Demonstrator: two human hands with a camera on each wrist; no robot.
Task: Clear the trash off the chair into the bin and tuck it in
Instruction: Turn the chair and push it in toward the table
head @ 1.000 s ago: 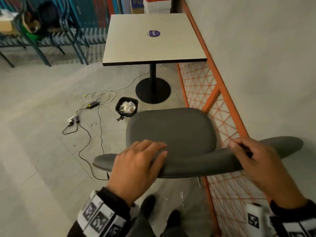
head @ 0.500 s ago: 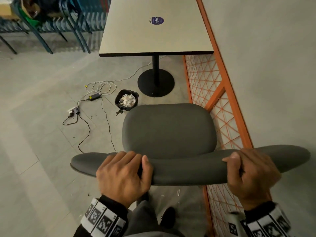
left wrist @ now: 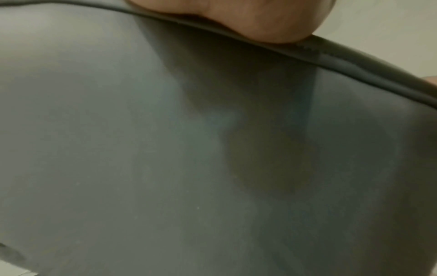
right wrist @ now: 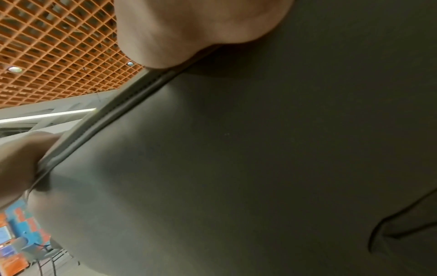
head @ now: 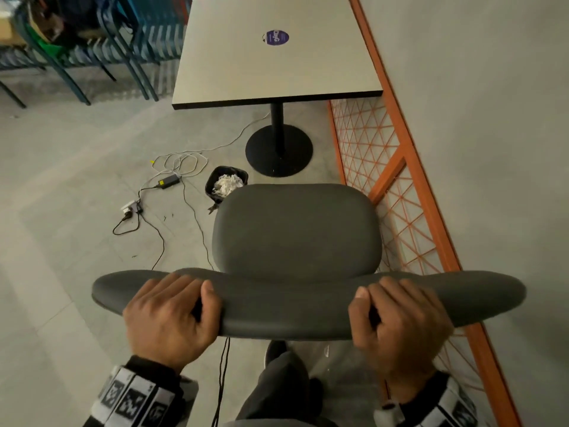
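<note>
Here both hands, left hand [head: 167, 315] and right hand [head: 398, 318], curl round the top edge of the grey chair [head: 295, 229]'s backrest; the chair stands short of the desk [head: 274, 53]'s near edge, the bin [head: 227, 184] of paper beside it.

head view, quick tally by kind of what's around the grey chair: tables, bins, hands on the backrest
grey chair: 1
table: 1
bin, paper trash inside: 1
hands gripping the backrest: 2, left hand and right hand
total: 5
</note>
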